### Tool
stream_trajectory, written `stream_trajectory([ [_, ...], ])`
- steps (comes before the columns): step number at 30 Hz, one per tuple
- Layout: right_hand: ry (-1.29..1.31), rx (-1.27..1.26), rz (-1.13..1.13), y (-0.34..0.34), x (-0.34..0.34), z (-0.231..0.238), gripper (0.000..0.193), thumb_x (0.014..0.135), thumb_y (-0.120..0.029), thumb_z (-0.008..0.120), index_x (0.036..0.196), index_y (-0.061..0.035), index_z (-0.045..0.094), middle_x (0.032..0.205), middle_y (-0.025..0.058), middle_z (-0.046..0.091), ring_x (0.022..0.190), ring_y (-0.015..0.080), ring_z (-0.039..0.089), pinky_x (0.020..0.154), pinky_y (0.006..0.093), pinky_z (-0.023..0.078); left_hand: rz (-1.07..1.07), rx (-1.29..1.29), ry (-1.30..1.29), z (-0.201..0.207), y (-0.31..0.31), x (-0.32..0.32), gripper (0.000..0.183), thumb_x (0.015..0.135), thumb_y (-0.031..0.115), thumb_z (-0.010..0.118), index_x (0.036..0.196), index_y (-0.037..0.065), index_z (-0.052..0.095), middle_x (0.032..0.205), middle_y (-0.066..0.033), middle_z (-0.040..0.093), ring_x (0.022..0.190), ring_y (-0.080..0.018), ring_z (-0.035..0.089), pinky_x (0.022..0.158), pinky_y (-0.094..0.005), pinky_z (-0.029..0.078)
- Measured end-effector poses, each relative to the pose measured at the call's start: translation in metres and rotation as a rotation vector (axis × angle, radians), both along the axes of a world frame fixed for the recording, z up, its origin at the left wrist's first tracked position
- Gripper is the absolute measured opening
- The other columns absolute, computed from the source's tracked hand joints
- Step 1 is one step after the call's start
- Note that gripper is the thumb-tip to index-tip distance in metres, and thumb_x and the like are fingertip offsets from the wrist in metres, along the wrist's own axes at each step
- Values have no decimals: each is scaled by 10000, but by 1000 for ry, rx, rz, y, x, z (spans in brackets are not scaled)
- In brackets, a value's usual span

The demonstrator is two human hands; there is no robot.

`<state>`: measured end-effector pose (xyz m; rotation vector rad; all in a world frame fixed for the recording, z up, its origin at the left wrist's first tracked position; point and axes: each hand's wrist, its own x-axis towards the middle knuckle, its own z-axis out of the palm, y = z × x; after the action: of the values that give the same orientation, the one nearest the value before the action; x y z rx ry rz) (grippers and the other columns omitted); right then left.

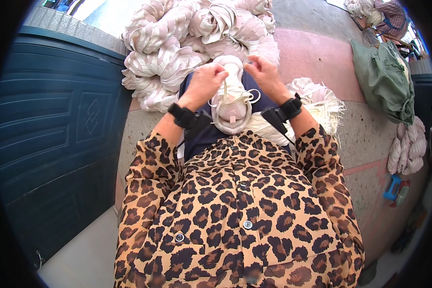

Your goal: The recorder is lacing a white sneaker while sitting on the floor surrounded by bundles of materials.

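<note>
A pale pink and off-white shoe upper (232, 116) lies on my lap over dark trousers, with its heel opening toward me. Cream shoelace (252, 96) runs across it and loops out loosely on its right side. My left hand (206, 85) is closed in a pinch at the upper's left, on a strand of lace that hangs toward the eyelets. At the upper's far right side my right hand (267, 78) is also closed, fingertips pressed together. What those fingertips hold is too small to make out.
Large bundles of stacked pale uppers (163, 67) lie just beyond my knees. Cream laces (324, 108) hang in a bunch at my right. A dark blue panelled door (57, 105) stands left; a green sack (384, 81), another bundle (408, 146) and a blue object (392, 187) are at right.
</note>
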<state>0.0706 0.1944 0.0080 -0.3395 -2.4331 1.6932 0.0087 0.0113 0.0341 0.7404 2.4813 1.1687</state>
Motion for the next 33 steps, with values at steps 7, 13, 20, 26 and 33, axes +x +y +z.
stream_trajectory([
  [7,-179,272,384,46,65,-31,120,734,-106,620,789,-4,649,713,114,629,654,230,599,632,325,470,165,-556,92,-56,-161,41,330,779,319,596,769,-10,574,716,-195,596,687,-350,579,624,-402,442],
  [13,-74,622,531,24,85,-25,118,724,-180,638,781,-84,674,758,61,585,806,228,538,778,339,412,489,-621,-100,-66,-208,128,442,762,448,600,840,18,541,688,-209,592,684,-374,592,591,-453,450],
  [20,8,912,676,14,78,-24,48,733,-97,545,706,-59,555,724,77,527,749,239,519,714,365,401,408,-917,24,-83,-205,144,204,806,246,549,856,51,514,671,-201,593,654,-404,583,567,-491,446],
  [26,-17,1019,736,14,76,-28,59,752,-42,449,810,-29,458,706,107,499,724,259,502,666,358,404,643,-921,109,-58,-290,41,238,801,227,535,830,-1,598,810,-230,608,802,-385,593,689,-459,478],
  [33,-148,766,810,6,65,-10,43,794,-32,441,792,-3,473,739,143,559,708,319,542,627,396,424,621,433,-141,82,-230,-63,168,736,69,577,889,2,568,667,-53,570,462,-91,511,351,-209,364],
])
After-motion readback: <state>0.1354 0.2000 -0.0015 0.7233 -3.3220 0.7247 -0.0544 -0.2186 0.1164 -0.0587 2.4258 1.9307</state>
